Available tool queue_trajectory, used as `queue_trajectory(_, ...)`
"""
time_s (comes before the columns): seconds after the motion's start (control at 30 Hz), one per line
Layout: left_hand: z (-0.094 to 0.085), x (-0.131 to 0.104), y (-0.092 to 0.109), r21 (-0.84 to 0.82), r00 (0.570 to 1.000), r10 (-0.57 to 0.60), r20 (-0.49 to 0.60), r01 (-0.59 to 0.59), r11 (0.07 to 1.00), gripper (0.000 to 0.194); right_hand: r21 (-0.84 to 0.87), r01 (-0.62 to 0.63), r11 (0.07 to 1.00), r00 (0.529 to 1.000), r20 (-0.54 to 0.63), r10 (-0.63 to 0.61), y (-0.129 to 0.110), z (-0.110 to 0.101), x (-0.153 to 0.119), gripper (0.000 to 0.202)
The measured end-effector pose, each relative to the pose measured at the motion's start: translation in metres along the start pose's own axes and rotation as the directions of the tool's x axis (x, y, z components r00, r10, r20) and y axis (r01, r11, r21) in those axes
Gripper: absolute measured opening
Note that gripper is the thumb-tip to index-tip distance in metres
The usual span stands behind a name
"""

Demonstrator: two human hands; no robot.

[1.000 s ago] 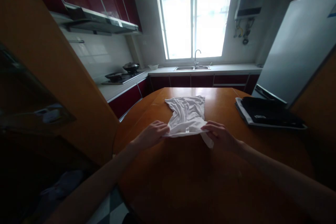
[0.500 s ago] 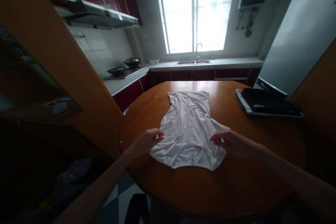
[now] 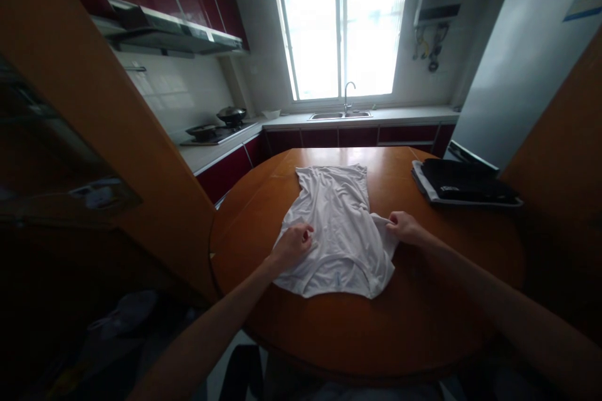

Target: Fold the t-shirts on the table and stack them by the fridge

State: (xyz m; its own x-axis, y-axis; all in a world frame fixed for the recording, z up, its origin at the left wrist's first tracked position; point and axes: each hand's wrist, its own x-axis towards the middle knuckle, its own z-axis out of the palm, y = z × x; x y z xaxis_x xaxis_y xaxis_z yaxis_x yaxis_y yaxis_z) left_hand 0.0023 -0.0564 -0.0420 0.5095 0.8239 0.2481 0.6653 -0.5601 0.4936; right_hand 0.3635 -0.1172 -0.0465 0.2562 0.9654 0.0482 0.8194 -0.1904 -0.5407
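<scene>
A white T-shirt (image 3: 338, 219) lies on the round wooden table (image 3: 329, 338), its neckline toward me and its hem at the far side. My left hand (image 3: 292, 245) is closed over the sleeve folded in on the left, fingers pinched at the cloth; its body hides part of that sleeve. On the right, my right hand (image 3: 405, 227) pinches the end of the other sleeve and holds it out from the shirt's side. Wrinkles run along the shirt's body.
A stack of folded dark and white clothes (image 3: 465, 185) lies on the table's right side. Behind are a counter with a sink (image 3: 341, 116), and a stove with pans (image 3: 230, 116). A fridge (image 3: 512, 69) stands at right, a wooden partition (image 3: 155, 200) at left.
My left hand has moved right onto the folded-in sleeve and closed. My right hand has moved up, taken the right sleeve's end and drawn it outward. The view has shifted slightly.
</scene>
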Motion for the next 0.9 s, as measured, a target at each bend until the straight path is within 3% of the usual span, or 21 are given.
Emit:
queue_trajectory(0.13,-0.029,0.001,-0.026,-0.189,0.977,-0.124,-0.176,0.09,0.978,0.033,0.309,-0.079,0.948,0.995,-0.03,0.093,0.012,-0.027,-0.003,0.014)
queue_trajectory(0.27,-0.07,-0.016,-0.072,-0.421,0.853,-0.354,-0.384,0.18,0.889,0.041,0.506,-0.11,0.856,0.981,-0.081,0.174,0.028,-0.058,-0.021,0.023)
queue_trajectory(0.37,-0.085,-0.038,-0.11,-0.535,0.76,-0.495,-0.421,0.232,0.812,0.041,0.479,-0.115,0.871,0.947,-0.211,0.241,0.042,-0.075,-0.036,0.026)
queue_trajectory(0.43,-0.087,-0.053,-0.132,-0.534,0.724,-0.526,-0.447,0.255,0.806,0.037,0.438,-0.114,0.892,0.927,-0.276,0.254,0.056,-0.08,-0.042,0.025)
queue_trajectory(0.53,-0.087,-0.069,-0.15,-0.472,0.717,-0.536,-0.445,0.321,0.821,0.034,0.343,-0.156,0.926,0.918,-0.296,0.264,0.082,-0.079,-0.046,0.024)
queue_trajectory(0.63,-0.09,-0.075,-0.145,-0.28,0.709,-0.464,-0.531,0.369,0.886,0.033,0.118,-0.201,0.972,0.929,-0.292,0.227,0.1,-0.07,-0.051,0.027)
queue_trajectory(0.7,-0.09,-0.074,-0.127,-0.053,0.729,-0.284,-0.623,0.322,0.945,0.03,-0.07,-0.124,0.99,0.928,-0.362,0.09,0.1,-0.06,-0.058,0.032)
queue_trajectory(0.77,-0.087,-0.069,-0.101,0.13,0.811,-0.082,-0.579,0.191,0.973,0.028,-0.193,0.092,0.977,0.911,-0.379,-0.161,0.088,-0.051,-0.068,0.031)
queue_trajectory(0.83,-0.079,-0.063,-0.074,0.179,0.922,0.066,-0.382,0.004,0.984,0.027,-0.182,0.377,0.908,0.882,-0.23,-0.412,0.069,-0.043,-0.077,0.028)
queue_trajectory(0.9,-0.069,-0.058,-0.053,0.177,0.974,0.197,-0.11,-0.176,0.968,0.033,-0.075,0.575,0.815,0.817,0.008,-0.576,0.052,-0.037,-0.084,0.029)
